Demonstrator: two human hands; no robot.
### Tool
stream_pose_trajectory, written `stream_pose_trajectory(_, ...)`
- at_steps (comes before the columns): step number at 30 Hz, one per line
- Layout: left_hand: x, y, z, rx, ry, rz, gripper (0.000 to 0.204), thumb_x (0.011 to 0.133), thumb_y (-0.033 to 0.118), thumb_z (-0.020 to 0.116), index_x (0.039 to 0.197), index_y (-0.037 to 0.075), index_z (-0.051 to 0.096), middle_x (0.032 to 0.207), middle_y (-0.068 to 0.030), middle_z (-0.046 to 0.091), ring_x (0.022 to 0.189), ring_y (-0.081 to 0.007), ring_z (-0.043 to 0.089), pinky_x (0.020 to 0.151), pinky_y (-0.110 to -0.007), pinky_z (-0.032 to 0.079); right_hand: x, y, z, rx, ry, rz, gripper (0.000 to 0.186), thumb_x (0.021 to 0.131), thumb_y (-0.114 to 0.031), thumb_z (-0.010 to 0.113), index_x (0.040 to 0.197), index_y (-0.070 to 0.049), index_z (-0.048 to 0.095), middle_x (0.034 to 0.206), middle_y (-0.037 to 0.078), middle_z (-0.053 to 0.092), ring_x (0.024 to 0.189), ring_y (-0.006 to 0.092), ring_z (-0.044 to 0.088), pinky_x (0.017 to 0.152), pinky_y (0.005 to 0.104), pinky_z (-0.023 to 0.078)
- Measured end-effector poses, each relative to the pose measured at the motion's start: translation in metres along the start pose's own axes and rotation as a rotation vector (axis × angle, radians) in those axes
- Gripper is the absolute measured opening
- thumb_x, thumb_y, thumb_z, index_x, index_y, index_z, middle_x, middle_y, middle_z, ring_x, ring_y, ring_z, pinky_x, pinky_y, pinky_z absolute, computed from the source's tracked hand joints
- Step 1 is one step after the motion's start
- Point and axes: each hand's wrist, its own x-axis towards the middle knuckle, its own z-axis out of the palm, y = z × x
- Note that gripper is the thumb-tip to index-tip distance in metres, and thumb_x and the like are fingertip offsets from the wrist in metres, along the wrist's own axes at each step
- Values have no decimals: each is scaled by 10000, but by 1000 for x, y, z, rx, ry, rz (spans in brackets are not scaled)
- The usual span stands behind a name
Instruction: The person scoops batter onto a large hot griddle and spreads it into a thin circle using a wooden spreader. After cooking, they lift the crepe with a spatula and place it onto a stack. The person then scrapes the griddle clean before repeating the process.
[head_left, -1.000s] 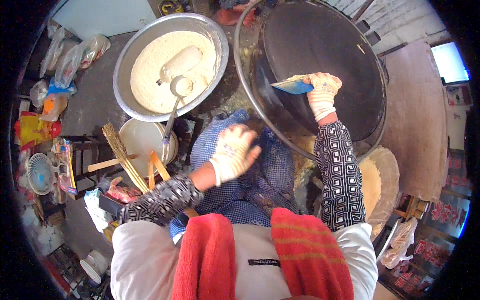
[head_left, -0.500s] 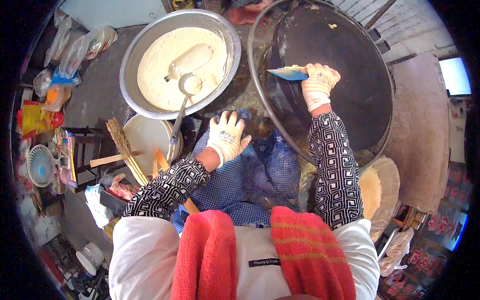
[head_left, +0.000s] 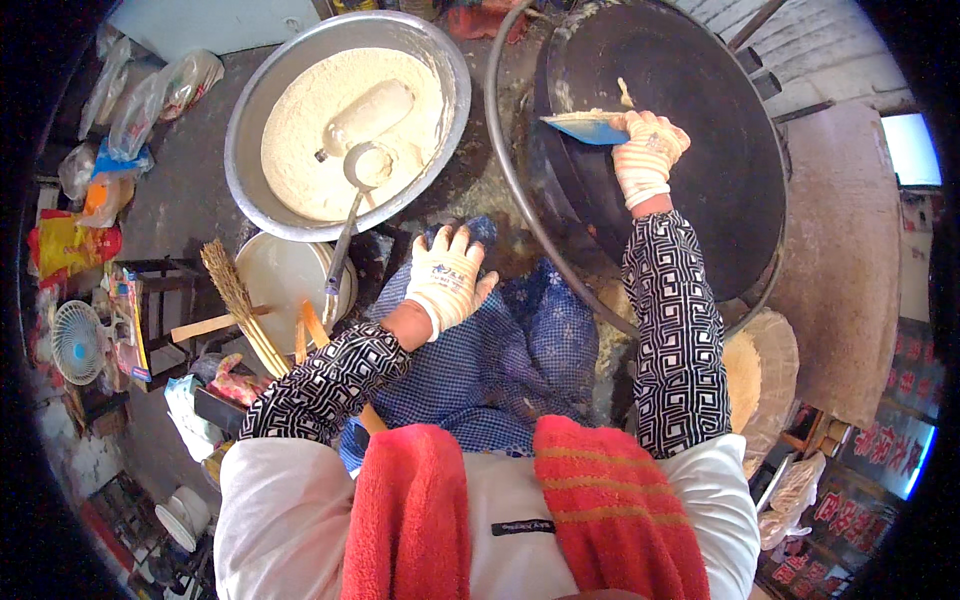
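Observation:
Gloved in white, my right hand (head_left: 648,155) is closed round a blue scraper (head_left: 592,128) over the left part of a large round black griddle (head_left: 690,220). Pale batter lies along the scraper's edge. A small strip of batter (head_left: 626,94) sits on the griddle just beyond the hand. My left hand (head_left: 447,275), also gloved, rests with its fingers spread on the blue checked cloth (head_left: 470,360) over my lap. Beyond it stands a wide metal basin (head_left: 240,150) of pale batter (head_left: 310,115), holding a ladle (head_left: 352,205) and a clear bottle (head_left: 372,115).
A metal ring (head_left: 515,190) runs round the griddle. Left of my lap are a white bucket (head_left: 285,265), a straw brush (head_left: 232,290) and wooden sticks. Thin round flatbreads (head_left: 742,375) lie at the right beside a brown board (head_left: 840,270). A small fan (head_left: 78,342) stands far left.
My right hand and the scraper have shifted slightly right and the blade has tilted, showing more batter on it. A strip of batter now shows beside the hand. My left hand stays on the cloth.

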Motion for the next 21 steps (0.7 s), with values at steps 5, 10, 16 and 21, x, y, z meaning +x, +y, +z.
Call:
stream_pose_trajectory(5, -3, 5, 1, -11, -11, -3, 525, 895, 482, 605, 1231, 78, 601, 1399, -205, 495, 1338, -404, 425, 1039, -622, 342, 12, 5, 0, -89, -40, 121, 131, 846, -278, 632, 938, -253, 722, 1016, -16, 707, 1041, 204, 637, 953, 465, 361)
stream_pose_trajectory(10, -15, 15, 1, -5, -37, -2, 500, 899, 484, 595, 1194, 81, 612, 1379, -198, 510, 1315, -401, 444, 1031, -612, 345, 9, 7, -2, -48, 122, 33, 182, 705, -171, 695, 860, -266, 713, 893, -30, 693, 940, 219, 645, 873, 427, 395)
stream_pose_trajectory(16, -6, 8, 5, 4, -26, 1, 495, 898, 482, 589, 1178, 75, 621, 1366, -191, 519, 1300, -396, 453, 1032, -590, 353, -75, 33, -27, 319, 296, -395, 148, 697, -98, 636, 795, -208, 648, 820, 3, 659, 858, 255, 614, 861, 438, 404)
stream_pose_trajectory(21, 2, 9, 5, 40, -38, -6, 510, 890, 497, 597, 1208, 98, 619, 1366, -172, 522, 1276, -374, 472, 1042, -575, 360, -178, 108, -56, 400, 175, -409, 70, 732, -202, 640, 793, -192, 675, 832, -23, 682, 872, 207, 639, 918, 414, 425)
